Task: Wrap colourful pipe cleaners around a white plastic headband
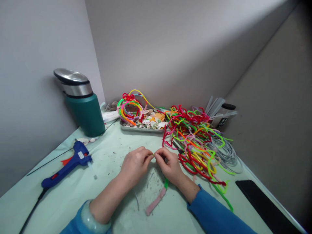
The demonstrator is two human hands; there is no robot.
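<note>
My left hand (136, 162) and my right hand (170, 165) meet over the middle of the table, thumbs and forefingers pinched with the tips almost touching. A tiny yellowish-green bit shows between the fingertips, too small to name. From under my right palm comes a fuzzy strip (156, 202), green at the top and pink below, which looks wrapped in pipe cleaner. My fingers hide its upper part, so I cannot tell whether it runs up to the pinch. Just right of my right hand lies a tangled pile of coloured pipe cleaners (195, 130).
A blue glue gun (70, 162) with its cord lies at left, near a green flask (85, 112). At the back, a metal tray (143, 130) holds shells and a ring of coloured pipe cleaners (131, 112). Grey wire (226, 152) and a black flat object (263, 204) are at right.
</note>
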